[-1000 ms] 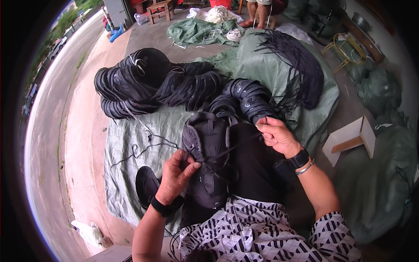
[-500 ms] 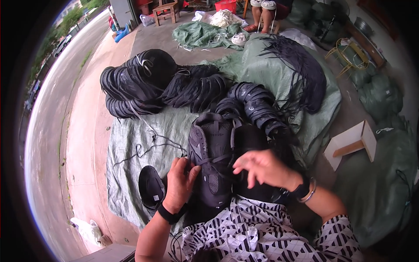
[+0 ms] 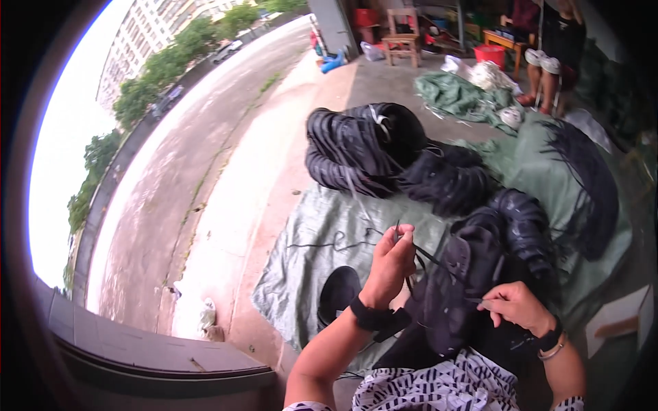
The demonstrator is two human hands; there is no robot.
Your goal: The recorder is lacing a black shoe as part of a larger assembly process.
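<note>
A dark shoe upper (image 3: pixel 471 257) rests on my lap, its opening pointing away from me and blurred by motion. Raised to its left, my left hand (image 3: pixel 392 266) is closed around a black shoelace (image 3: pixel 423 252) that runs back to the upper. My right hand (image 3: pixel 515 308) is at the upper's right side, thumb and finger pinched on what looks like a lace end at its front. A single dark shoe piece (image 3: pixel 338 293) lies on the sheet beside my left forearm.
Stacked bundles of black shoe uppers (image 3: pixel 363 147) lie ahead on a green woven sheet (image 3: pixel 301 264). A bunch of dark laces (image 3: pixel 582 185) drapes over a green sack at right, near a white board piece (image 3: pixel 620 318). Farther back are a wooden chair (image 3: pixel 402 42), a red bucket (image 3: pixel 489 56) and a seated person (image 3: pixel 548 68).
The view has swung left. My left hand has lifted off the upper with the shoelace pulled out, and my right hand has come down to a pinch beside the upper.
</note>
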